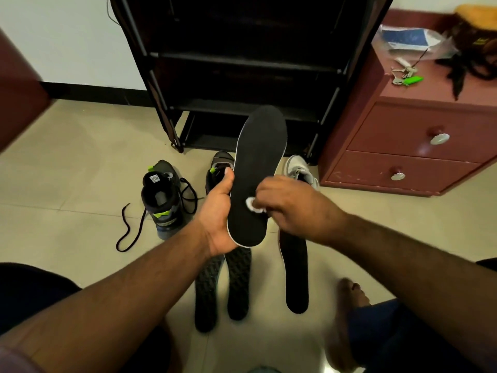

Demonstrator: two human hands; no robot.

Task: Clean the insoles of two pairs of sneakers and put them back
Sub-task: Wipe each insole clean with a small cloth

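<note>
My left hand (219,214) grips a black insole (258,162) by its heel edge and holds it upright above the floor. My right hand (285,205) pinches a small white wipe (252,204) against the insole's lower face. Three more black insoles lie on the tiles below: two patterned ones (208,294) (239,284) side by side and a smooth one (295,275) to their right. A black sneaker with green tabs (162,197) stands at the left, its lace loose. Its partner (219,168) is partly hidden behind my left hand. A grey-white sneaker (301,168) shows behind my right hand.
A black shoe rack (242,63) stands against the wall ahead. A maroon drawer cabinet (408,141) at the right carries keys, a green tag and a plastic bag. My bare foot (349,297) rests on the tiles at the lower right.
</note>
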